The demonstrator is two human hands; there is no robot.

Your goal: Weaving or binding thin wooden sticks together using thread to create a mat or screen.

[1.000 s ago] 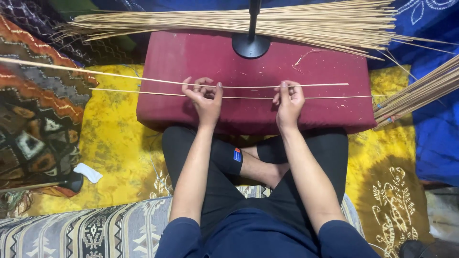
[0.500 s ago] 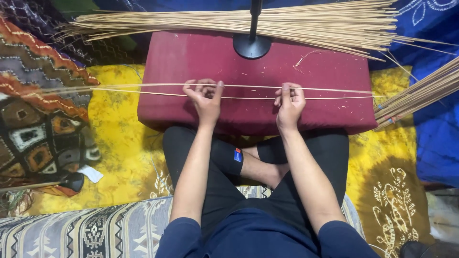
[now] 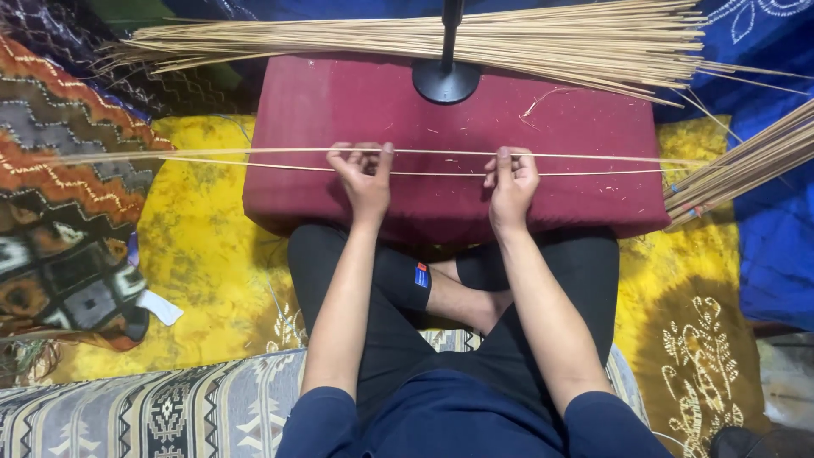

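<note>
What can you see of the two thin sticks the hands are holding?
The two thin sticks are pale tan, straight, very slender, likely split bamboo or reed. They lie nearly parallel and level across the maroon cushion, overhanging both sides; the left ends blur over the yellow cloth. The left hand and right hand pinch them between thumb and fingers, apart from each other.

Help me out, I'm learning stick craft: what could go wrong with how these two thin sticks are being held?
Both hands, left hand and right hand, pinch the two thin sticks near the middle, so the long free ends past the maroon cushion may sag or snap. The left ends reach over the patterned cloth and might snag. The black stand base sits close behind, possibly in the way.
</note>
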